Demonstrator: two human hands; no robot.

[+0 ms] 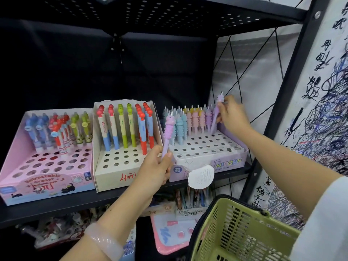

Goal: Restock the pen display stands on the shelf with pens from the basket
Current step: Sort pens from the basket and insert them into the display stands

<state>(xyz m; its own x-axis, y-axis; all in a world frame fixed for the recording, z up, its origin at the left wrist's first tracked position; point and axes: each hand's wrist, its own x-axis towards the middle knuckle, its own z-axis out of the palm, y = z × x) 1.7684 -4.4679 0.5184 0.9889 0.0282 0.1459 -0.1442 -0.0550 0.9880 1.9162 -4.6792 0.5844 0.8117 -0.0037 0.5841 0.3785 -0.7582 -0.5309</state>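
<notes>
Three pen display stands sit on the black shelf [56, 206]: a pink one [47, 166], a cream one [120, 162] and a lilac unicorn one [207, 149]. My left hand [154, 166] grips a purple unicorn pen [168, 132] upright in front of the unicorn stand's left side. My right hand [232, 115] holds a second purple unicorn pen [216, 113], tilted, with its lower end at the stand's back right row. The green basket [243, 232] hangs at the lower right, its inside mostly hidden.
A perforated black shelf [150, 14] lies overhead. The black frame post [278, 102] stands right of the unicorn stand, beside a scribbled white sheet [323, 110]. More stationery fills the lower shelf [169, 223]. A white paper tag [201, 176] hangs off the unicorn stand's front.
</notes>
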